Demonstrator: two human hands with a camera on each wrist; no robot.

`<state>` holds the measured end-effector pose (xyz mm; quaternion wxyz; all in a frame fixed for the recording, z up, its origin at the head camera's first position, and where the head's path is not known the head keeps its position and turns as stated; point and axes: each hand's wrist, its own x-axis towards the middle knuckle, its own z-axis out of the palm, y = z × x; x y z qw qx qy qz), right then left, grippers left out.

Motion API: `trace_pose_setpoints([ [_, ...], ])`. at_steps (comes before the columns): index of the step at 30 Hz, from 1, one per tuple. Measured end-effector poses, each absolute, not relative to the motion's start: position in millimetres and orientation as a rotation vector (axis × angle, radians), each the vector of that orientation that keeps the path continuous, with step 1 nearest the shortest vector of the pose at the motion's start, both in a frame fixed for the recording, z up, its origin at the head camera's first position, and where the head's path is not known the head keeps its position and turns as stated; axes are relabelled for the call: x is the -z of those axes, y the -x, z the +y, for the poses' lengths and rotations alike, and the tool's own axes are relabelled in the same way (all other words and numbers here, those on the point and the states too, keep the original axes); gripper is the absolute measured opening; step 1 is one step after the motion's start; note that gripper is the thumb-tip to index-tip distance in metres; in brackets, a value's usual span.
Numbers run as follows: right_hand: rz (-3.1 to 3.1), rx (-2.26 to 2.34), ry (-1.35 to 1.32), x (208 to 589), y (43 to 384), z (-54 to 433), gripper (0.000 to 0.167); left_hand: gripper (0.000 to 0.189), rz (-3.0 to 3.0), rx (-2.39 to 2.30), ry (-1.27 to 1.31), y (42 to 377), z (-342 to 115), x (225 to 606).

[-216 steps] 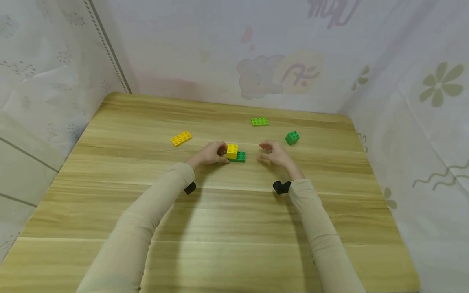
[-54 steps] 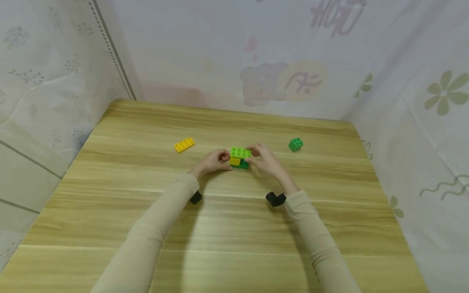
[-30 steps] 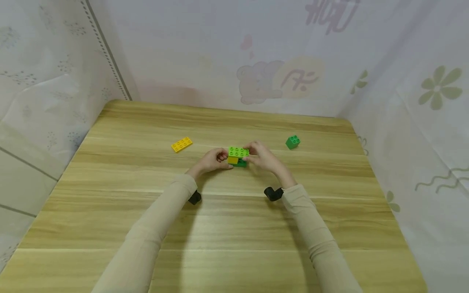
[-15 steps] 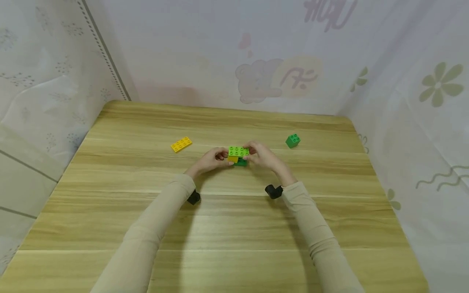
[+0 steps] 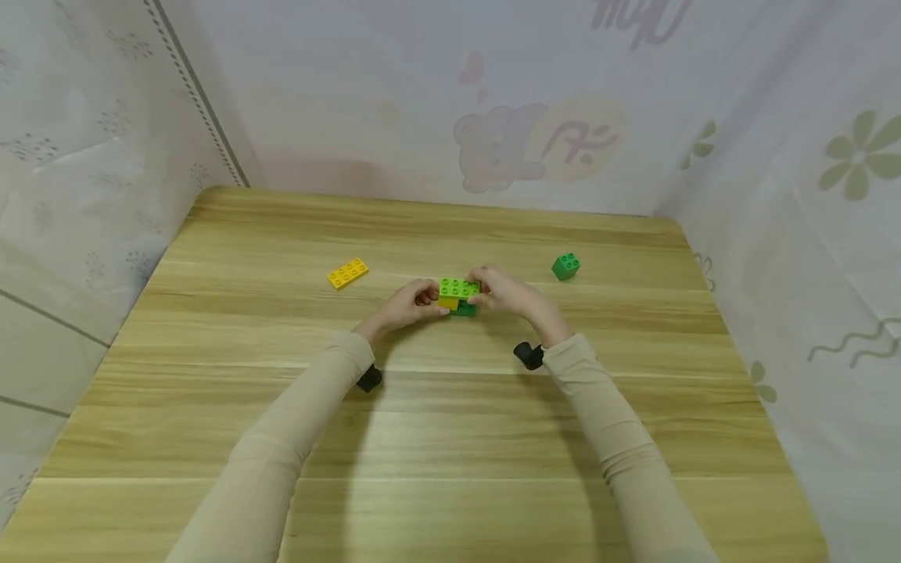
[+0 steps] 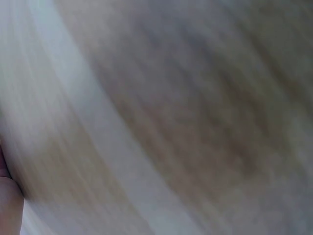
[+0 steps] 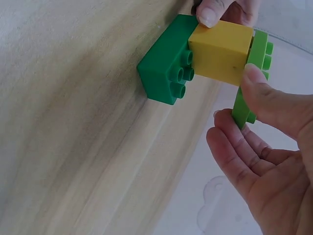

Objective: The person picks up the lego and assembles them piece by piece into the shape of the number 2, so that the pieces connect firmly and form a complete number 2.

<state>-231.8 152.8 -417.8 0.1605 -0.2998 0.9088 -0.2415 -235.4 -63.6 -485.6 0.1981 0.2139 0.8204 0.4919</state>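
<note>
A small stack stands mid-table: a dark green eight-stud toy brick (image 5: 462, 310) at the bottom, a yellow brick (image 5: 447, 303) on its left half, and a thin lime-green plate (image 5: 454, 288) on top, overhanging to the right. My left hand (image 5: 404, 305) holds the yellow brick from the left; in the right wrist view its thumb lies near the seam with the dark green brick (image 7: 164, 63). My right hand (image 5: 508, 293) pinches the overhanging end of the lime plate (image 7: 257, 51) between thumb and fingers. The left wrist view shows only a fingertip edge and blurred table.
A yellow eight-stud plate (image 5: 348, 274) lies to the left behind the hands. At the right stands a green four-stud brick (image 5: 566, 267). The wooden table (image 5: 450, 438) ends at a patterned wall covering (image 5: 352, 94). Black wrist mounts (image 5: 528, 356) sit under the sleeves.
From the back of the table, the lime plate has come onto the yellow brick, with my right hand now pinching it. Over the last second the hands and stack barely move.
</note>
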Motion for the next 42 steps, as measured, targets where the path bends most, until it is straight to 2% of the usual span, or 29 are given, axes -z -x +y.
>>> trace_pose_setpoints([
  [14,2.63,0.519,0.862,401,232,148,0.032,0.03,2.327,-1.338,-0.62,239,-63,481],
  [24,2.657,0.622,0.782,421,229,147,0.036,0.028,2.305,-1.377,-0.602,236,-66,488],
  [32,2.687,1.008,0.567,451,212,164,0.062,0.031,2.323,-1.356,-0.591,233,-65,491],
  [37,2.759,1.179,0.4,456,207,189,0.06,0.035,2.304,-1.384,-0.558,233,-64,489],
  [42,2.963,1.363,-0.057,459,214,222,0.061,0.037,2.29,-1.392,-0.565,233,-66,490],
])
